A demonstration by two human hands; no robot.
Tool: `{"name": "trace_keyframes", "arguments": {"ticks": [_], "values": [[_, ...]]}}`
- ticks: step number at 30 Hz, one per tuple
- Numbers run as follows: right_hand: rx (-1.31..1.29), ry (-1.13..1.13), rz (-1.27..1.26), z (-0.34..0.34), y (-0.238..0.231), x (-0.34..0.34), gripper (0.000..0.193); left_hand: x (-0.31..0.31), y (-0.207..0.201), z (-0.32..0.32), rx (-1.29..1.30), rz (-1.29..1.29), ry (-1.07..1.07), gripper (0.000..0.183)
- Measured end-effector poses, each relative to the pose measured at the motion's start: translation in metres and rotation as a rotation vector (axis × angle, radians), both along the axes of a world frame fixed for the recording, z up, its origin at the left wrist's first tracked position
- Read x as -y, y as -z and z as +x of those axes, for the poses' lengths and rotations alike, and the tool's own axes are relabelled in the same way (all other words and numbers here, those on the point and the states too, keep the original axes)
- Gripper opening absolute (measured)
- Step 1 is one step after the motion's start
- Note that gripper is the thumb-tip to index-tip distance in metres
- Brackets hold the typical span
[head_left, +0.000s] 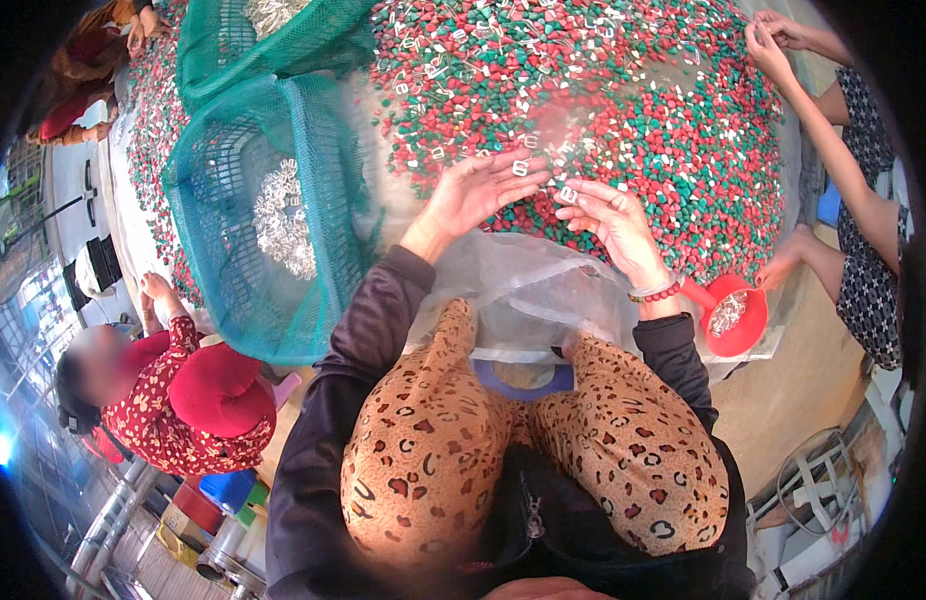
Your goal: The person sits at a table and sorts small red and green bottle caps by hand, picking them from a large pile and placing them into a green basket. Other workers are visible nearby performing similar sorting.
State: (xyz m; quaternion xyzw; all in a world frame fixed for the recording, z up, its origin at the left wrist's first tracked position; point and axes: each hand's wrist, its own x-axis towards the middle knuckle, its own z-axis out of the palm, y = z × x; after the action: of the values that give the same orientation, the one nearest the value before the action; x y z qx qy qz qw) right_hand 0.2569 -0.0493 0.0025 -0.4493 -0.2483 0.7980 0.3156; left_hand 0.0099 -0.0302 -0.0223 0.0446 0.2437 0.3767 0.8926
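Note:
My left hand (483, 190) is palm up with its fingers stretched flat. A small whitish plastic piece (521, 168), shaped like a little buckle, lies across those fingers. Close beside it, my right hand (615, 222) pinches another small white plastic piece (568, 194) between thumb and finger. Both hands are over the near edge of a wide heap of small red, green and white pieces (673, 150). A red scoop (740, 325) with clear pieces in it sits right of my right wrist.
Left of my hands stands a basket lined with green-blue netting (208, 270), holding clear pieces (286, 225). Another green net basket (208, 60) stands beyond it. A translucent sheet (543, 265) hangs over my knees. Other people work along the left and right sides, including one in red (198, 420).

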Motion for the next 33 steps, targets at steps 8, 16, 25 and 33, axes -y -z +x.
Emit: {"name": "trace_keyframes", "arguments": {"ticks": [8,16,25,33], "values": [[0.279,-0.130,0.200,0.003,0.011,0.010,0.021,0.028,0.037,0.034,-0.311,-0.198,0.266,0.055],[0.595,-0.077,0.550,-0.002,0.007,0.011,0.031,0.019,0.025,0.031,-0.240,-0.279,0.221,0.026],[0.905,-0.385,0.712,0.004,0.046,-0.013,0.025,-0.074,0.060,0.015,-1.762,1.381,0.425,0.022],[1.031,-0.489,0.903,-0.013,0.070,-0.002,0.044,-0.092,0.037,-0.007,-1.624,0.940,0.390,0.029]]}}
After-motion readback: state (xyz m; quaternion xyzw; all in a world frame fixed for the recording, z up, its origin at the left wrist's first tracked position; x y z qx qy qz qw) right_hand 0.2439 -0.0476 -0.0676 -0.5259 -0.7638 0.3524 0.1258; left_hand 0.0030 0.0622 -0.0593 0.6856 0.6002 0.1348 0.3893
